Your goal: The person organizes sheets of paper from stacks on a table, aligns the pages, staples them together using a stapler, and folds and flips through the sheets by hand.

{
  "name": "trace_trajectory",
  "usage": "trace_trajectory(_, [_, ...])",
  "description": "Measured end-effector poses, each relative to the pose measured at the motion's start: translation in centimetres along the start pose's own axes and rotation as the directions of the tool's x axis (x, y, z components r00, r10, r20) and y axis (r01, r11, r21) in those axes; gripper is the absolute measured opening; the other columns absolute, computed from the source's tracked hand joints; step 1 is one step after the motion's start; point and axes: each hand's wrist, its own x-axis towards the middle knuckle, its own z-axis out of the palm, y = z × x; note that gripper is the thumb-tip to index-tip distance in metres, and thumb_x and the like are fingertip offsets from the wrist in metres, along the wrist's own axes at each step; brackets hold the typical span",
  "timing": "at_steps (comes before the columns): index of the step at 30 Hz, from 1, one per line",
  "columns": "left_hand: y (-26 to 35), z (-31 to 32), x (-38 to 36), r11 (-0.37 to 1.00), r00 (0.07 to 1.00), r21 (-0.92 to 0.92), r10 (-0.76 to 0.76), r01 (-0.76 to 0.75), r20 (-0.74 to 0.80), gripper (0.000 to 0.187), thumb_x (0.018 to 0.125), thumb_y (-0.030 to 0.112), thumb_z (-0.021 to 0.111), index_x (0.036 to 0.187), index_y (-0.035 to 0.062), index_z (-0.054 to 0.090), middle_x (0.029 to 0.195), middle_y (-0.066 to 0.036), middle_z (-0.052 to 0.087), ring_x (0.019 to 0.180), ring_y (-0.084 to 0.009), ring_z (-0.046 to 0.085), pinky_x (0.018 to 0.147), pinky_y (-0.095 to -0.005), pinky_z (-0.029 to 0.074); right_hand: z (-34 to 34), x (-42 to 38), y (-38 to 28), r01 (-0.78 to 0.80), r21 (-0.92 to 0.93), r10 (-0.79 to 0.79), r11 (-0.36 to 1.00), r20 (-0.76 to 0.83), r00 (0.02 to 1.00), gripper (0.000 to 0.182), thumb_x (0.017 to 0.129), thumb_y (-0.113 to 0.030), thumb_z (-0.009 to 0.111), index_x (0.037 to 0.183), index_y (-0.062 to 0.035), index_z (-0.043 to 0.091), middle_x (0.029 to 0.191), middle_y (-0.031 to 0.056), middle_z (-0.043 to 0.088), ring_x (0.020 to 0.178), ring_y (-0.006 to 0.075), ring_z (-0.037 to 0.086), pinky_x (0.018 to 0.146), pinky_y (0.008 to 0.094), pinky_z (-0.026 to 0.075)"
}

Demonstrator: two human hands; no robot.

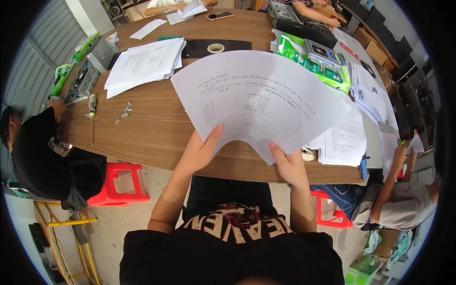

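Observation:
Both of my hands hold a printed stack of paper (pixel 256 90), bent into a curve over the table's near edge. My left hand (pixel 203 148) pinches its lower left corner, thumb on top. At the lower right corner my right hand (pixel 288 161) grips it the same way, thumb on the print and fingers hidden beneath. To the left lies a thick pile of printed sheets (pixel 145 64). Close to my right hand, more printed pages (pixel 344 137) lie on the table, partly covered by the held paper.
A screwdriver (pixel 92 114) and small metal pieces (pixel 126 110) lie on the left. A tape roll (pixel 215 48) rests on a black mat, with a phone (pixel 220 15) farther back. Green packaging (pixel 304 59) lies at right. People sit around the table; red stools (pixel 118 184) stand below.

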Motion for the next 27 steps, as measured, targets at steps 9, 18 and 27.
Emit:
trace_trajectory(9, [-0.7,-1.9,-0.2,1.0,0.998,0.003,-0.014,0.014,0.061,0.034,0.097,0.013,0.049,0.125,-0.0051,0.048,0.122,-0.009,0.054,0.113,-0.0175,0.048,0.096,-0.031,0.038,-1.5,0.9,-3.1,0.078,0.055,-0.076,0.995,-0.033,0.997,0.039,0.085,-0.005,0.063,0.12,0.0062,0.05,0.115,0.0146,0.058,0.107,0.0212,0.054,0.092,0.0335,0.042])
trace_trajectory(18, [0.5,-3.3,0.4,0.999,0.993,0.032,-0.014,0.01,0.117,0.038,0.089,0.008,0.06,0.124,-0.0034,0.049,0.12,-0.011,0.057,0.11,-0.0173,0.052,0.092,-0.032,0.042,-1.2,2.9,-4.1,0.231,0.017,-0.215,0.973,-0.308,0.927,0.017,0.09,-0.008,0.061,0.099,0.0063,0.061,0.085,0.0063,0.064,0.074,0.0074,0.053,0.062,0.0215,0.042])
trace_trajectory(27, [4.9,-5.3,4.5,0.955,0.969,-0.177,0.246,-0.24,0.01,0.037,0.095,0.019,0.053,0.125,-0.0005,0.049,0.117,-0.009,0.058,0.105,-0.0136,0.053,0.09,-0.0285,0.043,-2.3,2.5,-4.3,0.171,-0.025,-0.173,0.985,-0.182,0.968,0.017,0.09,-0.008,0.06,0.099,0.0069,0.06,0.084,0.0068,0.064,0.072,0.0079,0.054,0.061,0.0217,0.042])
